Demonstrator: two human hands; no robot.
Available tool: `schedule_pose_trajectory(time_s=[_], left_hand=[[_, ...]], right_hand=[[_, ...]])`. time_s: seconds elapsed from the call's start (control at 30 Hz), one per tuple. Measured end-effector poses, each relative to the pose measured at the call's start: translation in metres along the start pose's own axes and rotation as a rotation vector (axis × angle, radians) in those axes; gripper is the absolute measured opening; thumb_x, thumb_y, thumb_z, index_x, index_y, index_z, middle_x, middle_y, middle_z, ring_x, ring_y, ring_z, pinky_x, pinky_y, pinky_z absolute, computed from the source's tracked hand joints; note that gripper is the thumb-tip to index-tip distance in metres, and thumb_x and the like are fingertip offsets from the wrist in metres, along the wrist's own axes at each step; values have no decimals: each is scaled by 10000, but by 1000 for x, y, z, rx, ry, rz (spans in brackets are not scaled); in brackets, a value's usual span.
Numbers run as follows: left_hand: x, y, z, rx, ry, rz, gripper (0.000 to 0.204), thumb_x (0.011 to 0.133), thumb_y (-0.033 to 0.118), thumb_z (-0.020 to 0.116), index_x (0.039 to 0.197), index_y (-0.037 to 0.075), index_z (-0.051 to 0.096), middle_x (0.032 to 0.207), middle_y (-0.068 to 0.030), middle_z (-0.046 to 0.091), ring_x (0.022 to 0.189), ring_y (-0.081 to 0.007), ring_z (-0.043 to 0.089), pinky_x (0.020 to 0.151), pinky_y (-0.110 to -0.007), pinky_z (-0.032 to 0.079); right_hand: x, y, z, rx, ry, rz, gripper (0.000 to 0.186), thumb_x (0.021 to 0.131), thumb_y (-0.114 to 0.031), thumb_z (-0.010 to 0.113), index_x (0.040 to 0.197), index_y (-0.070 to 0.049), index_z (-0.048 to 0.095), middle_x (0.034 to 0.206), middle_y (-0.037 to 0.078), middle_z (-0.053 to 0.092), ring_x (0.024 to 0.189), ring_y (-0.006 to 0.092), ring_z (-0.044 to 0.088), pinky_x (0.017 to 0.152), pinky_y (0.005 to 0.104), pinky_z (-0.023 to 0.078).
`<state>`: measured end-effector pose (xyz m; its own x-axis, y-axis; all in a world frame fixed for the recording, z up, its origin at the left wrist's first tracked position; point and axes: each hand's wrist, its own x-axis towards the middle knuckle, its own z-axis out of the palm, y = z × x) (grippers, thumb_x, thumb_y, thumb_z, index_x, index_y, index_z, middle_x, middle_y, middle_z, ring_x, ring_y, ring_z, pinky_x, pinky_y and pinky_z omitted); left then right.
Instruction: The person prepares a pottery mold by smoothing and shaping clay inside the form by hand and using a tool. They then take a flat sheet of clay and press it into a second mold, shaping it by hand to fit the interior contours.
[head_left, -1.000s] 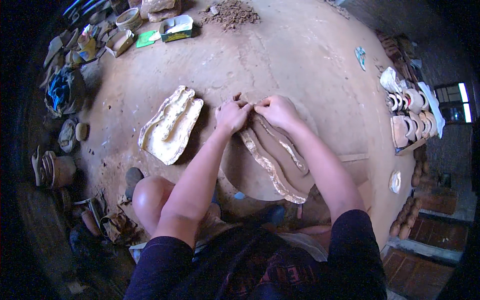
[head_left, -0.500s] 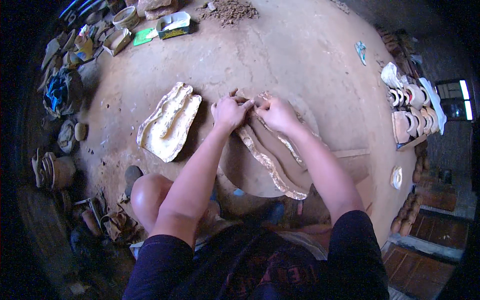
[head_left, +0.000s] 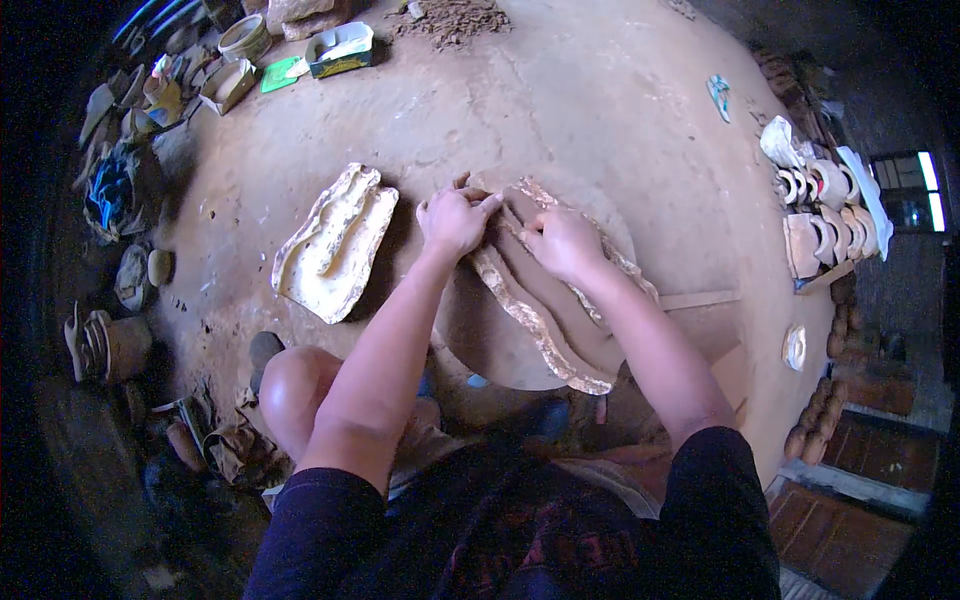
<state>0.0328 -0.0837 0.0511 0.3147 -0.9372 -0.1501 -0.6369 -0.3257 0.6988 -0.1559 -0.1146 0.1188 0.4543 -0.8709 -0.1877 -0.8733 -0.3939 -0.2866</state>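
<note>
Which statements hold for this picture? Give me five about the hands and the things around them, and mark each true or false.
1. The left hand is at the far end of the clay-lined mold. True.
2. The right hand rests on the knee. False: it is at the clay-lined mold.
3. A pale mold lies left of both hands. True.
4. The flat green thing lies right of the box. False: it lies left of it.
5. A heap of brown lumps lies beyond the hands. True.
</note>
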Motion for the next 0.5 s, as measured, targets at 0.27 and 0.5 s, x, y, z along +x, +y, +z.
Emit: schedule_pose_trajectory(time_s=[0.27, 0.5], left_hand=[[0, 0, -6, -43, -96, -47, 428, 928, 579, 627, 1170, 272, 803, 1549, -53, 537, 1400, -279, 509, 1167, -582, 272], [0, -3, -5, -14, -74, -52, 441, 926, 593, 619, 1179, 281, 801, 1554, -58, 532, 1405, -281, 504, 1173, -569, 268]], right_hand=[[-2, -6, -20, 56, -225, 116, 267, 861, -307, 738, 968, -73, 807, 985, 197, 755, 956, 363, 725, 877, 454, 567], [-3, -1, -28, -94, -232, -15, 217, 851, -278, 714, 932, -103, 813, 1008, 185, 757, 972, 355, 727, 906, 474, 559]])
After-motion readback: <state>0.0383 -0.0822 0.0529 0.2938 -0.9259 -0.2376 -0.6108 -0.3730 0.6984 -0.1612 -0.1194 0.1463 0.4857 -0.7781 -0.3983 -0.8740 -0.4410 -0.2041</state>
